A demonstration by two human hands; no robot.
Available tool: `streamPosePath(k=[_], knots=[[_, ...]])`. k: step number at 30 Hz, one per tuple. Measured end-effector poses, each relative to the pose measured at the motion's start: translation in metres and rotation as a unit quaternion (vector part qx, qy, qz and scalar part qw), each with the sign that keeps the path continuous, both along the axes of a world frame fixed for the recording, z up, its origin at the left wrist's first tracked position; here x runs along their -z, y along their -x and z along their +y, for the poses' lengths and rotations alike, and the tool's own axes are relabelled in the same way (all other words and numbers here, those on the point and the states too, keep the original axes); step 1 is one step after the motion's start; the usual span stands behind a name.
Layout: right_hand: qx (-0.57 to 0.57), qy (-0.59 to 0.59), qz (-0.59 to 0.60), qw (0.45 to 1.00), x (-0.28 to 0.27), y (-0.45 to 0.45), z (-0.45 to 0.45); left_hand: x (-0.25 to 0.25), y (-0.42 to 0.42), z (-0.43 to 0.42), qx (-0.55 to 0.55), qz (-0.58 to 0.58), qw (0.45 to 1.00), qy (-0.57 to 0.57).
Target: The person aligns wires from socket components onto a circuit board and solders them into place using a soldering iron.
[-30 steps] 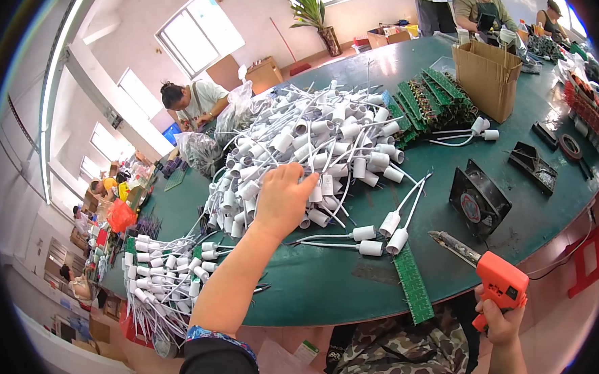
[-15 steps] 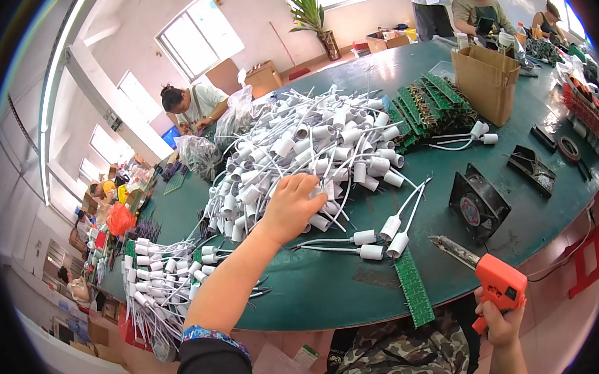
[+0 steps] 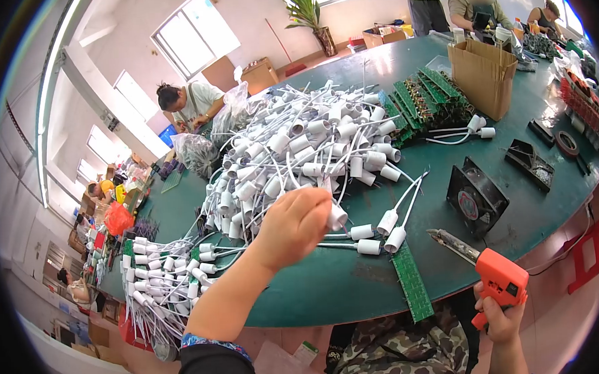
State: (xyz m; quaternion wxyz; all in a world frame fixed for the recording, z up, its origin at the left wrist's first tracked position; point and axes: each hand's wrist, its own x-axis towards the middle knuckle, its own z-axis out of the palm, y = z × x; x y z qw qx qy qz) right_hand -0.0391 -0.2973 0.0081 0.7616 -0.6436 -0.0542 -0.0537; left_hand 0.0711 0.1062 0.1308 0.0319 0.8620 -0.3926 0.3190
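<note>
My left hand is closed at the near edge of a heap of white lamp sockets with wires. One white lamp socket sticks out at its fingertips; the fingers partly hide it. At the lower right, my right hand grips an orange soldering gun, whose metal tip points up and left. Between the hands, a green circuit board strip juts over the table edge. Two sockets lie at its upper end, and two more lie just left of them.
A black fan stands on the green table to the right. Stacked circuit boards and a cardboard box are behind it. Boards with sockets attached lie at the left edge. Other people sit farther off.
My left hand has come down and closer from the heap, its fingers now closed with a white socket at their tips. My right hand and the soldering gun have hardly moved.
</note>
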Motion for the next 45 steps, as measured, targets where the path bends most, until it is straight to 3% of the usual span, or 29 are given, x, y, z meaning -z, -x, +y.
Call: streamPosePath(k=[4,7,11,16,20,25,29,45], knots=[[0.005,-0.027,-0.016,0.999,0.002,0.001,0.006,-0.014,0.046,-0.034,0.006,0.095,0.995,-0.011],[-0.004,-0.027,-0.014,1.000,0.001,0.002,0.007,0.023,0.051,-0.044,-0.015,0.237,0.970,0.043],[-0.029,-0.014,-0.025,0.999,0.001,0.004,0.002,0.082,0.044,-0.045,0.033,0.303,0.947,0.103],[-0.029,-0.011,-0.030,0.999,-0.006,0.007,0.001,0.107,0.043,-0.065,0.049,0.272,0.935,0.221],[-0.059,-0.022,-0.016,0.998,-0.008,0.010,0.003,0.113,0.039,-0.071,0.043,0.229,0.943,0.236],[-0.071,0.048,-0.080,0.993,0.004,0.011,0.000,0.115,0.039,-0.075,0.025,0.190,0.956,0.225],[-0.103,0.015,-0.016,0.994,-0.011,0.011,0.004,0.114,0.038,-0.077,0.022,0.163,0.961,0.221],[-0.143,0.010,-0.017,0.989,-0.006,0.007,0.010,0.110,0.040,-0.083,0.006,0.259,0.923,0.286]])
